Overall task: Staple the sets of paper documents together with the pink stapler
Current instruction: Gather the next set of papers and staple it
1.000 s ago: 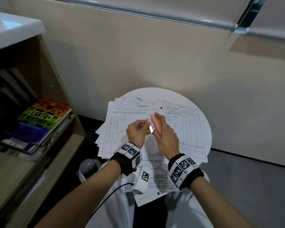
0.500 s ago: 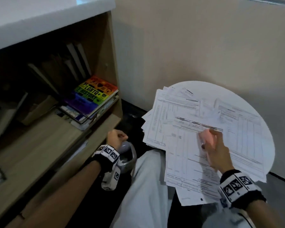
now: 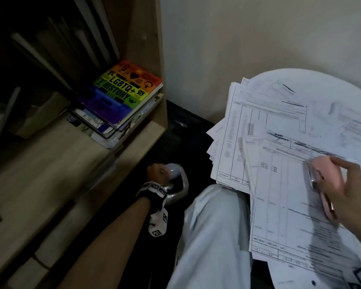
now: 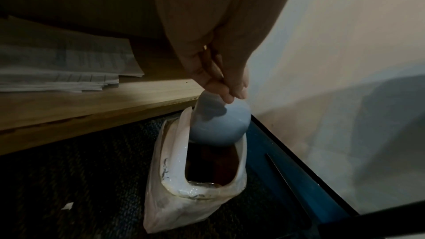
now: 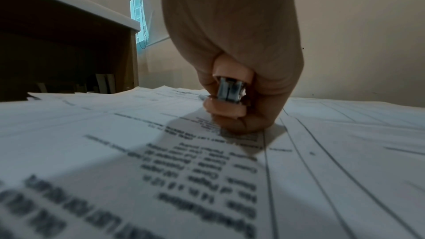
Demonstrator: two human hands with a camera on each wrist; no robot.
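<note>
A wooden bookshelf (image 3: 75, 155) fills the left of the head view, a rainbow-covered paperback book (image 3: 123, 90) lying flat on a stack at its edge. Below it, over dark carpet, the person's left hand (image 3: 157, 171) reaches down beside the pale trouser leg (image 3: 213, 236); the left wrist view shows its fingertips (image 4: 232, 92) pinching the lip of a small pale-blue rounded lid (image 4: 218, 123), held above the mouth of a bin lined with a white plastic bag (image 4: 181, 194). What passes into the bin, if anything, cannot be told.

To the right, loose white printed paper documents (image 3: 279, 184) lie fanned and overlapping across a round white table (image 3: 313, 80), some spilling toward the lap. Resting on the top sheet, the right hand (image 3: 346, 192) is curled around the pink plastic stapler (image 3: 327, 176); the right wrist view shows its metal nose (image 5: 231, 88) clamped between thumb and fingers just above the page, with no sheet visibly between its jaws.

The task appears unfinished. No staple can be made out in any sheet at this blur, and the sets are not squared into separate piles. Judging from the spread, most of the gathering, aligning and stapling seems to lie ahead, and it likely calls for the left hand back at the table.
</note>
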